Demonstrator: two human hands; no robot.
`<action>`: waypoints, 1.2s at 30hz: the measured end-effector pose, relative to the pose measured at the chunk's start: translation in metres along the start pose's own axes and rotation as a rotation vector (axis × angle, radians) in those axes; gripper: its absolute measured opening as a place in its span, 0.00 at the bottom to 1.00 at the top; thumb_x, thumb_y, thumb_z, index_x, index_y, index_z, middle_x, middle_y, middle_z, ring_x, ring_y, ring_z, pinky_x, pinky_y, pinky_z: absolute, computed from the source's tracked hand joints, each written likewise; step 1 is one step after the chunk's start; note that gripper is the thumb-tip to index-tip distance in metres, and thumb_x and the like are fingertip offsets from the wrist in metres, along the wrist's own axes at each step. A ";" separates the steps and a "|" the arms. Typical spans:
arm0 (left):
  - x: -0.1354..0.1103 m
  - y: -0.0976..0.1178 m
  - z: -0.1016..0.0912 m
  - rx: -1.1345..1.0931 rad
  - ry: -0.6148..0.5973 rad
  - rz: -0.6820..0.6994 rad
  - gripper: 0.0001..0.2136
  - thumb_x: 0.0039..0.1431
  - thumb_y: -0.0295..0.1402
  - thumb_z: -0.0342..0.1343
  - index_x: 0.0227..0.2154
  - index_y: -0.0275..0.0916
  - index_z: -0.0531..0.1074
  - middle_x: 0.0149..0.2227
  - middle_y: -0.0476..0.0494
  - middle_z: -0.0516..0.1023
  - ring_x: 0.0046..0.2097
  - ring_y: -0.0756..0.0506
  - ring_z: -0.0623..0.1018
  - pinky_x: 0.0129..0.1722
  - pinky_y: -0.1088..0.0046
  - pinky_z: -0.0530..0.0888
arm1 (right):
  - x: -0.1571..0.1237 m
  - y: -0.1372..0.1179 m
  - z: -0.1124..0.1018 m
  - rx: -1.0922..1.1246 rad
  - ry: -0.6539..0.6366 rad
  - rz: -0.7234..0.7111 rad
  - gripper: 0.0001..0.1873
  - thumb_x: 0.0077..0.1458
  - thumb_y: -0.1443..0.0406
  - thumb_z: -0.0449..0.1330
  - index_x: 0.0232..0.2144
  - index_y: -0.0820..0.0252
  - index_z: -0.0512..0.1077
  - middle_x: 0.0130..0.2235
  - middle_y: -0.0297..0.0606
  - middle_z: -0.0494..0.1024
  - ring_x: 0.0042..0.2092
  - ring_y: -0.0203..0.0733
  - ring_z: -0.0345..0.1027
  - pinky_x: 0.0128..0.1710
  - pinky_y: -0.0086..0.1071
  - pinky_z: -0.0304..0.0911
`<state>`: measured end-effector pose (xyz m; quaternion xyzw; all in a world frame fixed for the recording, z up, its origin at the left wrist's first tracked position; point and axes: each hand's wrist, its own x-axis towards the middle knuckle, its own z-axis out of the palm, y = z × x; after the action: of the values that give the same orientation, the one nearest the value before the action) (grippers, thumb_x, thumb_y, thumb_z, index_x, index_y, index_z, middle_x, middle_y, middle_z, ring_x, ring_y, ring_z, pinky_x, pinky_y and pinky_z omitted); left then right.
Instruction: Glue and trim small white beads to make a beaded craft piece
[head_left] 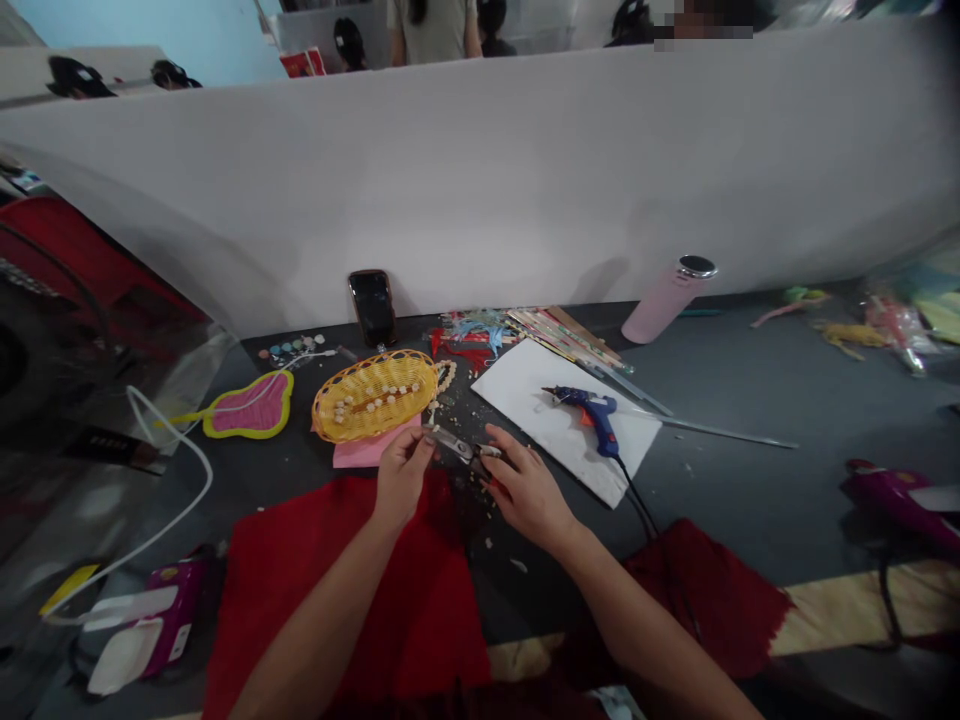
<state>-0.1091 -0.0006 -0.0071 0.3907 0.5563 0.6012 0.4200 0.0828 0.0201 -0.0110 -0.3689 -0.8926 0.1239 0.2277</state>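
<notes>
In the middle of the table my right hand is closed round the handles of a pair of pliers, whose metal head points left. The finger and thumb of my left hand are pinched together at the tip of the pliers. What they hold is too small to make out. Just behind my left hand, a yellow woven basket carries small pale pieces in a row. Part of a pink sheet sticks out under the basket. Small pale crumbs lie around the pliers.
A blue glue gun with a glue stick lies on a white board, its cord running forward. Behind are a phone, coloured sticks and a pink bottle. Red cloth covers the front left.
</notes>
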 end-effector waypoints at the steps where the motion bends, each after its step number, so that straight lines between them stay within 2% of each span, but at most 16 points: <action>1: 0.000 0.000 0.000 0.012 0.000 0.004 0.08 0.53 0.37 0.54 0.29 0.36 0.71 0.25 0.50 0.68 0.28 0.51 0.66 0.30 0.77 0.66 | 0.000 0.000 0.000 0.002 0.005 -0.004 0.14 0.52 0.71 0.54 0.42 0.58 0.68 0.60 0.49 0.57 0.58 0.50 0.55 0.49 0.44 0.60; 13: -0.001 0.000 -0.001 0.131 0.016 0.036 0.09 0.54 0.37 0.53 0.30 0.37 0.71 0.28 0.47 0.71 0.31 0.49 0.69 0.33 0.75 0.69 | 0.000 -0.002 -0.001 0.045 -0.024 0.014 0.15 0.48 0.73 0.54 0.40 0.58 0.68 0.56 0.45 0.64 0.53 0.49 0.60 0.49 0.44 0.60; 17: -0.003 0.003 -0.002 0.165 -0.015 0.052 0.08 0.54 0.37 0.53 0.31 0.37 0.72 0.28 0.48 0.72 0.30 0.49 0.70 0.33 0.74 0.69 | 0.000 0.001 0.002 0.115 0.002 0.052 0.27 0.47 0.72 0.55 0.52 0.64 0.60 0.55 0.49 0.64 0.54 0.49 0.59 0.51 0.43 0.59; 19: -0.006 0.005 -0.001 0.182 -0.023 0.053 0.08 0.54 0.37 0.53 0.31 0.37 0.72 0.28 0.48 0.72 0.30 0.49 0.70 0.33 0.74 0.69 | 0.000 0.001 0.002 0.111 -0.032 0.062 0.32 0.48 0.68 0.56 0.56 0.65 0.55 0.54 0.50 0.66 0.53 0.49 0.60 0.51 0.43 0.59; 24: -0.013 0.013 0.002 0.229 -0.039 0.078 0.08 0.54 0.38 0.53 0.28 0.38 0.71 0.25 0.49 0.71 0.29 0.49 0.69 0.31 0.75 0.67 | 0.001 -0.003 -0.003 0.109 -0.081 0.094 0.29 0.49 0.65 0.57 0.54 0.59 0.60 0.47 0.45 0.70 0.48 0.48 0.64 0.49 0.41 0.60; 32: -0.016 0.021 0.002 0.268 -0.069 0.093 0.09 0.56 0.37 0.51 0.25 0.38 0.68 0.22 0.51 0.68 0.26 0.50 0.67 0.29 0.76 0.64 | -0.001 -0.006 -0.003 0.210 -0.082 0.119 0.31 0.42 0.73 0.53 0.53 0.57 0.61 0.45 0.43 0.70 0.46 0.45 0.65 0.49 0.36 0.61; 36: -0.016 0.019 0.002 0.212 -0.084 0.062 0.09 0.56 0.37 0.51 0.25 0.38 0.68 0.21 0.50 0.68 0.26 0.50 0.67 0.29 0.76 0.64 | -0.002 -0.006 -0.003 0.193 -0.103 0.137 0.34 0.38 0.75 0.51 0.52 0.59 0.62 0.45 0.43 0.70 0.46 0.45 0.65 0.48 0.35 0.62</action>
<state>-0.1033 -0.0156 0.0119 0.4746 0.5863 0.5349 0.3807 0.0819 0.0152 -0.0065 -0.3984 -0.8598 0.2432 0.2072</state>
